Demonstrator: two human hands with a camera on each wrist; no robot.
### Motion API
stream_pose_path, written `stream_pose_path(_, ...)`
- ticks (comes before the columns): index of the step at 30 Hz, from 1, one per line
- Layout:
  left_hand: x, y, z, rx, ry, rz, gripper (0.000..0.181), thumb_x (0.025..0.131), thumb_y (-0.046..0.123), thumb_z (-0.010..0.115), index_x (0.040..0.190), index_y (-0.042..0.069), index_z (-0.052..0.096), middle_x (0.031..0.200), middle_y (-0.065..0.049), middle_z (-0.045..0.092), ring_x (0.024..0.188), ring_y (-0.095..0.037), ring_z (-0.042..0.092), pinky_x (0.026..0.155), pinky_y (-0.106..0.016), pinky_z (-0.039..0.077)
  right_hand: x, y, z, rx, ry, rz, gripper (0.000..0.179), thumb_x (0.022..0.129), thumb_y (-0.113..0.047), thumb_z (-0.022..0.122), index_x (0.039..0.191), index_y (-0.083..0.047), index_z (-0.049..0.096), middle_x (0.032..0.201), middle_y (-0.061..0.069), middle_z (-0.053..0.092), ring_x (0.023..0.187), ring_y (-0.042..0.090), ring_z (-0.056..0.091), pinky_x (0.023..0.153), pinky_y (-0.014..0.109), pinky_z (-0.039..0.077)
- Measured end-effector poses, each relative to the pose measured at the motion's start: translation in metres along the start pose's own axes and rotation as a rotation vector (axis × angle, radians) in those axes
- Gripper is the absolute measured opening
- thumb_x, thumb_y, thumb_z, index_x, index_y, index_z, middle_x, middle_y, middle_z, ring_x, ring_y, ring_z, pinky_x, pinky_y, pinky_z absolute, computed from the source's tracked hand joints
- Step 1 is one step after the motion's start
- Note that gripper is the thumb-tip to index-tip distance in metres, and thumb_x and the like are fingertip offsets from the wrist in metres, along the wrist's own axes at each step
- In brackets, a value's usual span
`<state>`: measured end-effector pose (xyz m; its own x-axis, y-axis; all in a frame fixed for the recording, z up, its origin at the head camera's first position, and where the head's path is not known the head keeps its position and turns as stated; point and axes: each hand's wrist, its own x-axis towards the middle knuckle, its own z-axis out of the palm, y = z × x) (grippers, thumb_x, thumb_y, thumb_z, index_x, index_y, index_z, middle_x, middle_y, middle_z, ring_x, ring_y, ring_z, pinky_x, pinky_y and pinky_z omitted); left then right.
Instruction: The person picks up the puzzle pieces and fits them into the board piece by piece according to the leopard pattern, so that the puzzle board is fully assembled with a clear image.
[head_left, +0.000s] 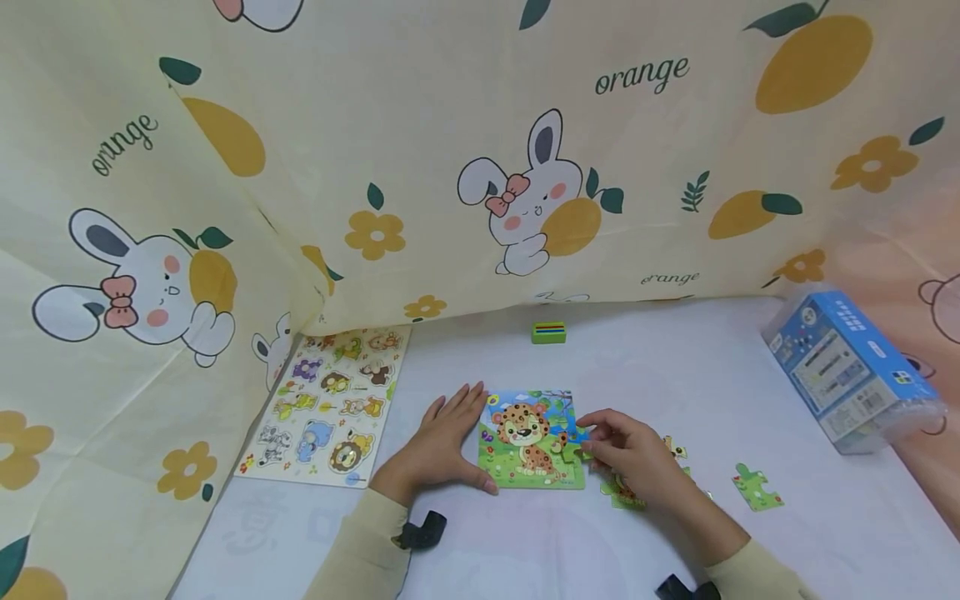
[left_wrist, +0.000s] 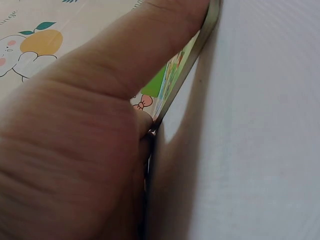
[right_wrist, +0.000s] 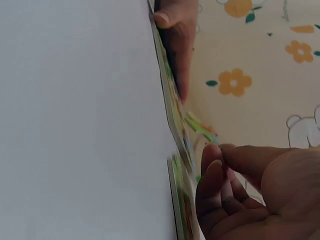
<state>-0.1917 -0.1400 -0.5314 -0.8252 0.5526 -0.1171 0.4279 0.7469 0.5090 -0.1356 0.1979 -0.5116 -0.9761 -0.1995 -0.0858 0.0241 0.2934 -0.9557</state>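
A jigsaw puzzle [head_left: 528, 442] with a cartoon leopard on grass lies in its square board on the white table. My left hand [head_left: 442, 446] spreads its straight fingers along the board's left side, with the thumb at the lower left corner. At the right edge, my right hand [head_left: 630, 450] pinches a puzzle piece [right_wrist: 201, 128] between thumb and fingertips, tilted up over the board in the right wrist view. Loose puzzle pieces [head_left: 624, 493] lie under and beside the right hand, partly hidden by it. One green piece [head_left: 757, 487] lies farther right.
To the left lies an animal picture board [head_left: 322, 408]. A small green block with coloured stripes [head_left: 549, 333] sits behind the puzzle. At the right stands a blue box in clear plastic [head_left: 847, 367]. A printed cloth [head_left: 450, 167] hangs along the back and left.
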Motion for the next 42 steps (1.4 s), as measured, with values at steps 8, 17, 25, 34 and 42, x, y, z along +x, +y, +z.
stream_pose_path(8, -0.001, 0.001, -0.001, 0.002, -0.001, 0.0, 0.152, 0.06, 0.078, 0.094, 0.175, 0.01, 0.02, 0.181, 0.001, 0.006, 0.166, -0.02, -0.001, 0.13, -0.049, -0.005, 0.015, -0.003, 0.016, -0.04, -0.01, 0.026, 0.029, 0.105, -0.004, 0.072, 0.134, -0.001, 0.072, 0.097, 0.009, 0.067, 0.079, 0.026, 0.07, 0.07, 0.032, 0.062)
stream_pose_path(17, -0.001, 0.001, -0.002, -0.009, -0.001, 0.008, 0.152, 0.061, 0.077, 0.095, 0.175, 0.009, 0.021, 0.181, 0.0, 0.007, 0.166, -0.021, 0.0, 0.131, -0.051, -0.004, 0.022, -0.003, 0.017, -0.058, 0.012, 0.085, 0.031, 0.105, -0.008, 0.073, 0.134, 0.0, 0.07, 0.099, 0.009, 0.068, 0.079, 0.025, 0.07, 0.069, 0.032, 0.061)
stream_pose_path(25, 0.0, 0.002, -0.003, -0.016, 0.003, 0.006, 0.152, 0.061, 0.076, 0.096, 0.175, 0.01, 0.021, 0.181, -0.001, 0.008, 0.166, -0.021, 0.001, 0.13, -0.051, -0.004, 0.011, -0.008, 0.014, -0.291, 0.025, -0.06, 0.024, 0.105, -0.014, 0.075, 0.128, -0.007, 0.075, 0.11, 0.001, 0.07, 0.092, 0.019, 0.067, 0.075, 0.034, 0.059)
stream_pose_path(34, 0.0, 0.0, -0.001, -0.013, -0.001, 0.003, 0.152, 0.061, 0.076, 0.095, 0.175, 0.012, 0.019, 0.181, 0.002, 0.006, 0.165, -0.019, -0.002, 0.13, -0.049, -0.005, -0.005, -0.014, 0.014, -0.765, -0.206, -0.403, 0.049, 0.104, -0.025, 0.076, 0.147, -0.003, 0.068, 0.151, 0.015, 0.064, 0.144, 0.043, 0.053, 0.116, 0.062, 0.044)
stream_pose_path(42, 0.001, 0.0, 0.0, -0.01, -0.001, -0.001, 0.152, 0.061, 0.076, 0.095, 0.175, 0.012, 0.019, 0.181, 0.002, 0.006, 0.165, -0.017, -0.002, 0.13, -0.048, -0.005, -0.008, -0.016, 0.016, -0.79, -0.248, -0.368, 0.062, 0.102, -0.031, 0.079, 0.155, -0.005, 0.061, 0.158, 0.016, 0.057, 0.148, 0.044, 0.048, 0.113, 0.069, 0.044)
